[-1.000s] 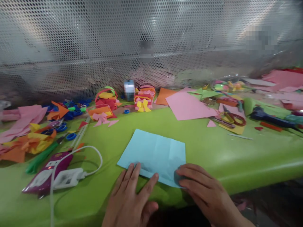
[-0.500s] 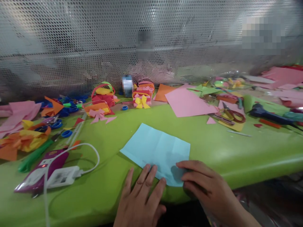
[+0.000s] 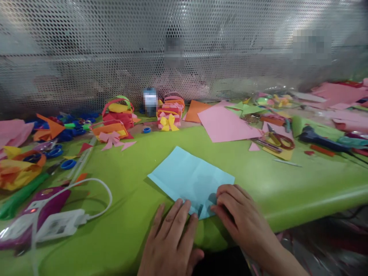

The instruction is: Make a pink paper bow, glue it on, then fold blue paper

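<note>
A light blue sheet of paper (image 3: 186, 172) with faint crease lines lies on the green table, close to its front edge. My left hand (image 3: 172, 237) is flat, its fingers spread, with the fingertips resting on the paper's near edge. At the near right corner my right hand (image 3: 241, 218) pinches the paper between thumb and curled fingers. Part of that corner is lifted and bent over, and a dark fold shows between the two hands. The right fingers hide the corner itself.
On the left lie a purple pouch (image 3: 48, 205), a white plug with a cable (image 3: 61, 224) and a green-handled tool (image 3: 24, 193). Small paper bags (image 3: 113, 122) stand at the back. Pink paper (image 3: 227, 124), scissors (image 3: 283, 140) and a dark blue tool (image 3: 319, 138) lie right.
My right hand has closed on the paper's near right corner and bent it up and inward. The left hand stays on the near edge. The view has shifted slightly.
</note>
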The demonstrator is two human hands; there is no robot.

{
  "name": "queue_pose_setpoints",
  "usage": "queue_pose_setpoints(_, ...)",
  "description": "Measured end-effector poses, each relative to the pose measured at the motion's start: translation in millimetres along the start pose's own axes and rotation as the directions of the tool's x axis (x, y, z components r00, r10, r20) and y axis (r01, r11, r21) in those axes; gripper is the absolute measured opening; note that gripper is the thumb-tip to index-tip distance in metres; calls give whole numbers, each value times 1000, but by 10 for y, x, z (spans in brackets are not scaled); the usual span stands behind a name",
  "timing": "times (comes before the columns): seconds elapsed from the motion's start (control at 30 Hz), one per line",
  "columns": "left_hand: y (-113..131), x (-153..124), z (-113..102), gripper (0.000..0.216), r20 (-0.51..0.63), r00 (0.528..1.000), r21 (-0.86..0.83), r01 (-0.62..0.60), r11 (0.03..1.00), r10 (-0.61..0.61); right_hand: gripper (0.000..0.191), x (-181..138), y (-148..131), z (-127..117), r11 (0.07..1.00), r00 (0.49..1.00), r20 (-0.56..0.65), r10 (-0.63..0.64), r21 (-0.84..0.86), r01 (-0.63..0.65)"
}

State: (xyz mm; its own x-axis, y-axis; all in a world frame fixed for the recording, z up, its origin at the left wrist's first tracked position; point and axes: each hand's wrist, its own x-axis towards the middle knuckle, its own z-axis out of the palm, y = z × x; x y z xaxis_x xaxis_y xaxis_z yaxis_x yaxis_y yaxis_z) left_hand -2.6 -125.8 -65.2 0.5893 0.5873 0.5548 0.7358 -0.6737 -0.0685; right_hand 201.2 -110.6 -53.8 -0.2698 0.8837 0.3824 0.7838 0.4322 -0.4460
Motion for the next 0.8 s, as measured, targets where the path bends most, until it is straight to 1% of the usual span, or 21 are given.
queue_pose_setpoints(0.1,-19,13,-14,35,17,1000,-20,-21,1000,21,18,16,-31,2,1000,999,34,23,4,-23)
queue_pose_setpoints(0.23,-11,-2,42,37,-57,998,-12,8,1000,-9,18,33,-55,2,998,998,47,51,25,-52)
queue_pose_setpoints(0.33,-3,-22,89,37,-75,997,-10,2,1000,-3,18,47,-53,3,997,996,70,62,33,-64)
queue_pose_setpoints(0.43,-11,-30,105,38,-94,995,-47,17,999,-21,18,61,-48,4,997,993,94,72,11,-74)
queue_pose_setpoints(0.8,-21,-19,123,36,-121,993,-58,6,998,-13,19,76,-74,11,994,989,102,109,-21,-108)
